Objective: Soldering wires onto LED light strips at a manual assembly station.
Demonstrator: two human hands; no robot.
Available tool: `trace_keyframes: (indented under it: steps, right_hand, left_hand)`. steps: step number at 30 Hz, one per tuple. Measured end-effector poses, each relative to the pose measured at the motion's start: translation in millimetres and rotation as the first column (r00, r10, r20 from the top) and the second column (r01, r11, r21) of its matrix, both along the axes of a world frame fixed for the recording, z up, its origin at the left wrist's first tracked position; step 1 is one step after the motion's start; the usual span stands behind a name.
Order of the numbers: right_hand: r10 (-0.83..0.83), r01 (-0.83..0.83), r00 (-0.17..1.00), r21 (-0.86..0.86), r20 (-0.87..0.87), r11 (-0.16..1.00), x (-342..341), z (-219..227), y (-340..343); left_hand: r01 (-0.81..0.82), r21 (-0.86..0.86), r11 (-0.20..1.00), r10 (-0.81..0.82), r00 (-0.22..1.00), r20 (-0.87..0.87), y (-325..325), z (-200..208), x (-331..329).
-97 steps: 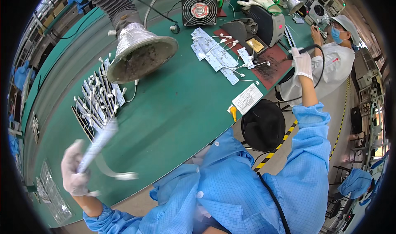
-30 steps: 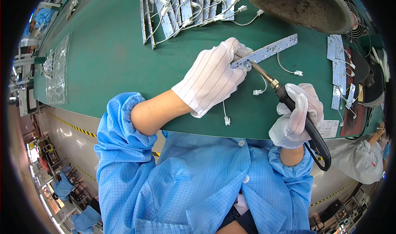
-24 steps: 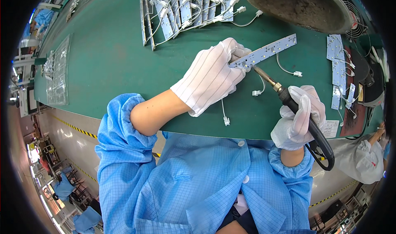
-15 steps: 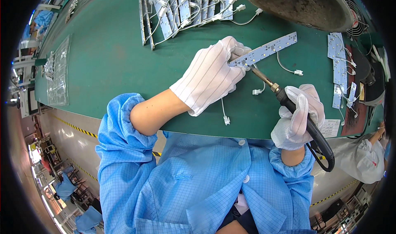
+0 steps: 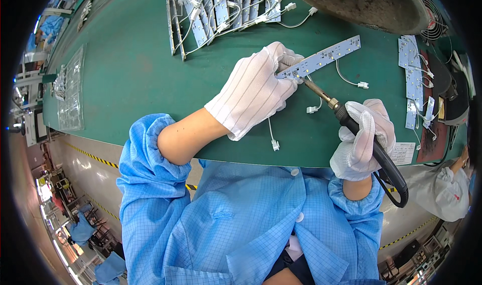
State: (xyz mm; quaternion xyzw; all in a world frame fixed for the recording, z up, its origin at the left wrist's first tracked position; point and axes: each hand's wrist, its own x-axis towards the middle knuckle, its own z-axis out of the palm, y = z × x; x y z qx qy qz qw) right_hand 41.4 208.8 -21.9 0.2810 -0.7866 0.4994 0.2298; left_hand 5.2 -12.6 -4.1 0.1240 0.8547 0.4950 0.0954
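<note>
Left hand (image 5: 256, 90), the closer, pinches the left end of the light strip (image 5: 326, 56), slanting away rightward; on the strip's near side, right hand (image 5: 362, 142) grasps the soldering iron (image 5: 343, 115).

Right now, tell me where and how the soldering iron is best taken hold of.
Likely by its black handle, coming from the right, as the right hand grips it: the handle is long and slants down to the right. Keep off the bare metal shaft, which points up and left toward the pale circuit strip in the left hand.
</note>
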Motion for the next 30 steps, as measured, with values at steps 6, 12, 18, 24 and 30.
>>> trace_keyframes:
  steps: [6, 12, 18, 24, 30]
  right_hand:
    - [-0.037, 0.044, 0.997, 0.096, -0.074, 0.994, -0.6, 1.3, 1.6]
    - [-0.335, 0.328, 0.937, -0.075, -0.102, 0.942, 0.2, -9.3, 6.4]
    - [-0.365, 0.362, 0.930, -0.074, -0.049, 0.929, 5.3, -6.6, 0.0]
    - [-0.260, 0.261, 0.954, -0.012, -0.148, 0.965, 3.7, -0.1, 6.2]
    - [-0.076, 0.125, 0.963, 0.181, -0.257, 0.976, 3.2, 3.5, 4.6]
  left_hand:
    - [-0.045, 0.013, 0.999, 0.045, 0.998, -0.047, 1.8, -0.8, 0.2]
    - [0.074, -0.709, 0.701, -0.337, 0.911, -0.239, -23.8, 37.8, 7.2]
    - [0.037, -0.667, 0.744, -0.204, 0.963, -0.175, 16.8, 25.6, 4.0]
    - [0.079, -0.272, 0.959, -0.062, 0.996, 0.071, 7.3, 14.2, -7.9]
    - [0.122, -0.366, 0.923, -0.236, 0.929, -0.285, 3.4, 2.3, 0.3]
